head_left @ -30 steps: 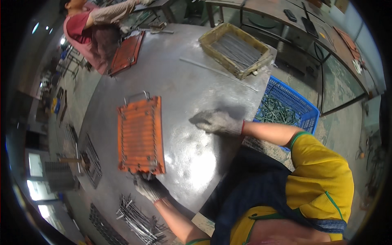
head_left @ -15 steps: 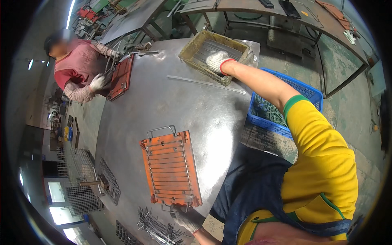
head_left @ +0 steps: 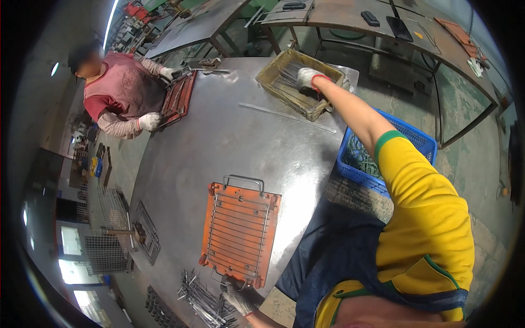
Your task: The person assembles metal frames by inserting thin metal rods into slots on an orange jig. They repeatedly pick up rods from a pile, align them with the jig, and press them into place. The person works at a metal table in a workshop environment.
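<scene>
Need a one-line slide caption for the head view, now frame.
Gloved right hand reaches into the wooden tray of metal rods; gloved left hand steadies the orange jig plate with wire rack on the steel table.

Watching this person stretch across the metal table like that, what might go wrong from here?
The right hand reaches far into the wooden tray of thin metal rods; loose rod ends could poke through the glove. The left hand only steadies the orange jig by its near edge, so leaning further may shift it and its wire grid. The heap of wire pieces lies beside that hand and might get knocked off the table.
</scene>
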Motion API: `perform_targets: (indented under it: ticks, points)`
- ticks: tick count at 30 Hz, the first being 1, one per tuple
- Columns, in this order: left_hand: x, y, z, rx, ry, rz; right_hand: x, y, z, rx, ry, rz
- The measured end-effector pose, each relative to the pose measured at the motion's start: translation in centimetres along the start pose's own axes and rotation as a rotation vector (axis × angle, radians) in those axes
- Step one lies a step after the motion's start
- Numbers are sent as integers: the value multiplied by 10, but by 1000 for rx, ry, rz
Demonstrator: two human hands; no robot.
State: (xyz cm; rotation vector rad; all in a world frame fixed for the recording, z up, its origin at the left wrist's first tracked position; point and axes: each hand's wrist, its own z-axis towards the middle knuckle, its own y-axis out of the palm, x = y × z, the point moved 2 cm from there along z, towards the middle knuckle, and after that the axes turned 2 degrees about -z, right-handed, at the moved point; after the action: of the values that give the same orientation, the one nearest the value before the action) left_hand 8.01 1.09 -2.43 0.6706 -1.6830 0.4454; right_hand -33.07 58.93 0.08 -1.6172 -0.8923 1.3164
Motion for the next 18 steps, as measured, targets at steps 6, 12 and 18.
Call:
perform_targets:
  ticks: [6, 12, 18]
  points:
    - [-10, 5, 0, 254, -84, 27, 5, -19, -20, 91, -155, 356]
    - [-8, 8, 28, 236, -63, -47, -9, -33, -34, 135, -53, 785]
    - [12, 41, 19, 306, 73, 690, -79, -63, -97, -76, -211, 1316]
